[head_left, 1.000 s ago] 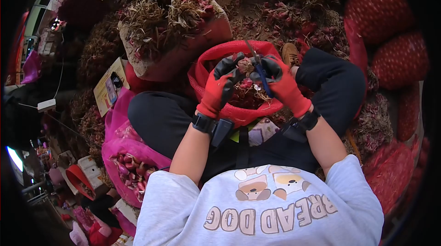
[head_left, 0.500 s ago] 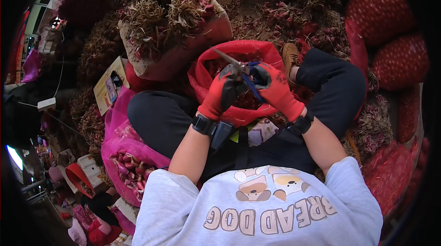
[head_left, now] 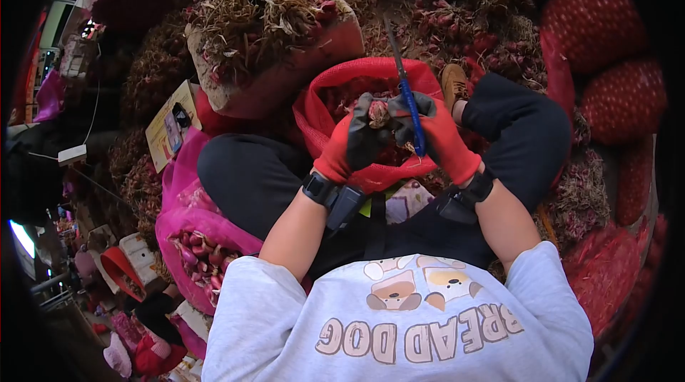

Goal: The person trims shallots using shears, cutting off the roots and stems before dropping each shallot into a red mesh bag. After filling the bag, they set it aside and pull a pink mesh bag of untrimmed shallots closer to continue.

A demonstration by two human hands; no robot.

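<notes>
Both my hands wear red-and-black gloves and meet over a red mesh sack (head_left: 335,82) between my knees. My left hand (head_left: 354,141) pinches a small reddish shallot (head_left: 378,113) with dry roots. My right hand (head_left: 437,133) grips scissors with blue handles (head_left: 408,100); the thin blades point up and away, past the shallot. The fingertips of the two hands touch around the shallot.
A pink bag (head_left: 193,239) of trimmed shallots lies by my left knee. A large sack (head_left: 264,32) of untrimmed rooted shallots stands ahead, with more heaps around. Filled red mesh sacks (head_left: 606,46) stack up on the right. A card (head_left: 171,125) leans at left.
The scissors swung from pointing up-left to pointing nearly straight up. My left hand has brought a shallot up between the fingertips, and both hands sit slightly lower and closer together.
</notes>
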